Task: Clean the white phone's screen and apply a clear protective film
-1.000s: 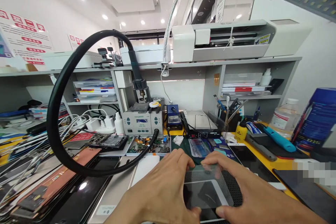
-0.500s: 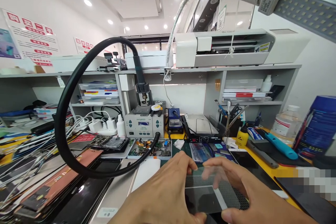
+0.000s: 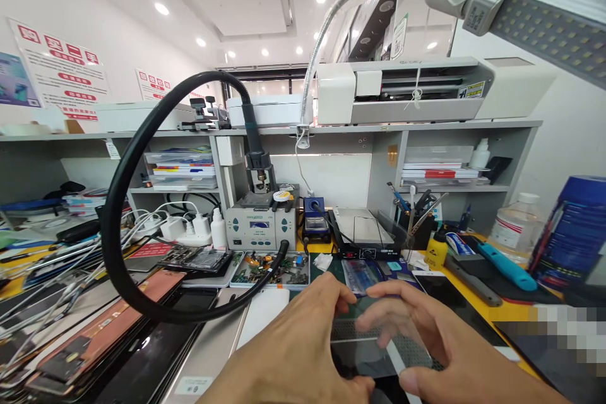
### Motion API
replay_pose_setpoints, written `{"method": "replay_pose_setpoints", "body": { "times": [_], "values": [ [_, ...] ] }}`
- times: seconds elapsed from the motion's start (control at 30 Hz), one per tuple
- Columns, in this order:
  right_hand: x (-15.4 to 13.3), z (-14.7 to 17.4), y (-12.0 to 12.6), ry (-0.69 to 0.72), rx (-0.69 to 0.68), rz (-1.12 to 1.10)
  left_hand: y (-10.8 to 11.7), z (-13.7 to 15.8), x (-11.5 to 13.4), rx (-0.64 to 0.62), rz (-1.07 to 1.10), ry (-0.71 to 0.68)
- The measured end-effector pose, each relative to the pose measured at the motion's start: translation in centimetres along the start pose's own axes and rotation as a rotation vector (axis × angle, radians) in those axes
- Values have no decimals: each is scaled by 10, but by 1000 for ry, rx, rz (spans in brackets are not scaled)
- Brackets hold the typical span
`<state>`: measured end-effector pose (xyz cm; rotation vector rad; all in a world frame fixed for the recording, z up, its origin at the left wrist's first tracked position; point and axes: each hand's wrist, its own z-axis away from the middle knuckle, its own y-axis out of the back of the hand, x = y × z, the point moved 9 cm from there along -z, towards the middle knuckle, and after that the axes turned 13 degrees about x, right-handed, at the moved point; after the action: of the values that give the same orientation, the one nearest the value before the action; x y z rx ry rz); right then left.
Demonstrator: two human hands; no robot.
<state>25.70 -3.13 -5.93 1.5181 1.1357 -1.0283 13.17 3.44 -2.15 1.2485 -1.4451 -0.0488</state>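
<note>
- Presently, a clear, thin, rectangular sheet [image 3: 379, 344] is held between two bare hands, low in the view, over a dark flat panel with a white border [image 3: 360, 363].
- By the left hand [image 3: 293, 347], the left side of the sheet is spanned, with thumb and forefinger set well apart.
- By the right hand [image 3: 454, 341], the opposite side is held; its curved fingers are seen through the sheet, and its thumb is placed at the near edge. How firmly it is pressed cannot be told.
- Beyond the hands, a blue transparent packet [image 3: 360, 276] is laid near a silver-topped black heating plate [image 3: 367, 230].
- To the left, a flat white device [image 3: 267, 309] is placed beside a gold-silver metal phone back [image 3: 201, 347].
- Above these, a thick black hose [image 3: 116, 202] is looped from a grey box-shaped station [image 3: 258, 227].
</note>
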Motion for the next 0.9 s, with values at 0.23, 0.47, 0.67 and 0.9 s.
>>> {"method": "replay_pose_setpoints", "body": {
  "times": [0.23,0.47,0.67,0.9],
  "values": [
    [-1,1,8,0,49,223,0,0,-2,5,-51,-32],
    [-6,0,24,25,107,543,-2,-3,-5,-17,-163,-84],
    [-14,-4,22,72,109,618,-5,-3,-2,-56,-225,-118],
    [-23,-4,22,126,124,620,-6,-3,-3,-38,-231,-150]
  ]
}}
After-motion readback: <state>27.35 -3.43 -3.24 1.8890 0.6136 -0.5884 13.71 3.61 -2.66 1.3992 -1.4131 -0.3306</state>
